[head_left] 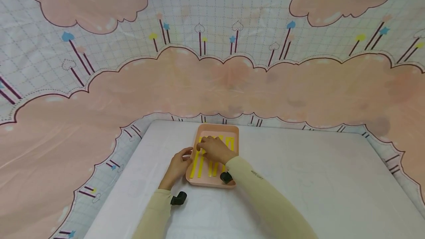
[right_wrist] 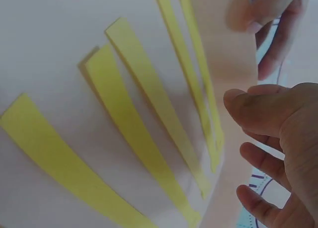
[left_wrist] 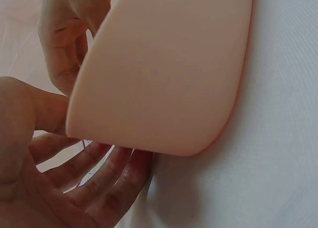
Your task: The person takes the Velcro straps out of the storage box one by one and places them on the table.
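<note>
The left hand (head_left: 178,166) pinches the left rim of the tray (head_left: 210,185); keeping that hold steady should stop skidding. Yellow strips (right_wrist: 138,133) lie in the tray, probably best nudged singly. The right hand (head_left: 216,150), loosely bent above them, visibly holds nothing. White table (head_left: 318,176); cloud-printed cloth (head_left: 252,87) behind.
</note>
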A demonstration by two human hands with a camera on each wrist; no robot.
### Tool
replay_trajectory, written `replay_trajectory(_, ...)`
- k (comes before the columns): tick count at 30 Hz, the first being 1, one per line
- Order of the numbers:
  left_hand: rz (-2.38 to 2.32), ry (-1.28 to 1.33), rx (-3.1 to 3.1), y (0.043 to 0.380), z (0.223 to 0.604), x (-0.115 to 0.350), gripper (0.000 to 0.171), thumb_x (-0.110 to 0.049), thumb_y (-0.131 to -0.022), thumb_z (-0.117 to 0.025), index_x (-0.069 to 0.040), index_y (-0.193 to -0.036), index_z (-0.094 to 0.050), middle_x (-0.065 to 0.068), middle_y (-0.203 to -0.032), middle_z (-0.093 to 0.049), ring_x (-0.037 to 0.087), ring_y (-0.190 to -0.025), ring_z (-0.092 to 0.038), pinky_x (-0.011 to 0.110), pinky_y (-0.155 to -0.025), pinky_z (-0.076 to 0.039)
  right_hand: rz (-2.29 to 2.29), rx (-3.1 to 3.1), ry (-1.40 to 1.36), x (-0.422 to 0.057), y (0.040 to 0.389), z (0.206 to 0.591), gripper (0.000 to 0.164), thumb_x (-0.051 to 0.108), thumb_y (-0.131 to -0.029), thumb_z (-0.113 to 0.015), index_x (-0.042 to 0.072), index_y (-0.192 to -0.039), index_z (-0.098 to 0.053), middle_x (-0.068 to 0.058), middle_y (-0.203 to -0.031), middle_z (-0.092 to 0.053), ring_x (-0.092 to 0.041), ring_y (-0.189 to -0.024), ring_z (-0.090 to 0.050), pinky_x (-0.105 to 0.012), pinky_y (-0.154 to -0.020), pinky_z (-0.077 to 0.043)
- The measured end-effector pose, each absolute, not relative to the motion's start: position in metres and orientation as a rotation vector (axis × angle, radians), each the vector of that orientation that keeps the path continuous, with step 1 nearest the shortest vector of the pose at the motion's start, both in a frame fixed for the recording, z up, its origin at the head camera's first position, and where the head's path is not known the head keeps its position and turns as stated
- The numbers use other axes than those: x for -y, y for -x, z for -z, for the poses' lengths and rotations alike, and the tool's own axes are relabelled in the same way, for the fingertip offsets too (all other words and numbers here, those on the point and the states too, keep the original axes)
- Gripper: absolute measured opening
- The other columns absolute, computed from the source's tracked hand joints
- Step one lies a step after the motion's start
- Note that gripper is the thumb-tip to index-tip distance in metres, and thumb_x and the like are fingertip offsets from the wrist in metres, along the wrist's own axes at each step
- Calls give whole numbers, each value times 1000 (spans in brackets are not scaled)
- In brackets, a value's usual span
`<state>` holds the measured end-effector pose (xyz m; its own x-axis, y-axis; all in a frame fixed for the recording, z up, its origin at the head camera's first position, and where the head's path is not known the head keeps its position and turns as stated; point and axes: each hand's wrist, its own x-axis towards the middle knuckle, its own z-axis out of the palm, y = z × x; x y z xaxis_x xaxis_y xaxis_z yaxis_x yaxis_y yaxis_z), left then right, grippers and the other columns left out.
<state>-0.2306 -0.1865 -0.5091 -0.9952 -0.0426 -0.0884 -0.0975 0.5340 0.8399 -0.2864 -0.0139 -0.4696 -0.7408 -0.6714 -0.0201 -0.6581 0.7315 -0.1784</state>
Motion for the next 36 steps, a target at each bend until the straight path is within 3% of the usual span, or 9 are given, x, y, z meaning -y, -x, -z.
replay_trajectory(6,-1496,124,-2700,229,511,186,46,-6,-94,-58,-8,-140,-53,21,-132,-60,36,-117,-62,47,-97,-52,239,-2801,1107,17,286,476,22,14,-94,-66,26,-112,-68,3,-122,-62,-19,-118,-53,-45,-106,-41)
replay_trajectory(11,-1517,114,-2694,229,514,187,47,-6,-94,-59,-8,-140,-53,21,-131,-60,37,-116,-62,46,-96,-53,129,-2798,1147,20,283,478,22,12,-94,-64,28,-109,-69,3,-118,-62,-18,-113,-53,-43,-98,-43)
replay_trajectory(15,-1527,116,-2689,230,517,188,46,-6,-94,-59,-9,-140,-53,20,-131,-61,36,-116,-62,46,-96,-53,78,-2794,1167,22,281,480,20,13,-94,-64,28,-107,-70,4,-113,-62,-17,-108,-53,-39,-92,-43)
replay_trajectory(36,-1538,141,-2666,227,512,186,48,-7,-94,-57,-9,-142,-51,19,-131,-61,34,-117,-62,46,-97,-52,-86,-2810,1242,26,287,491,16,17,-97,-61,29,-101,-70,6,-107,-61,-15,-106,-54,-36,-91,-44)
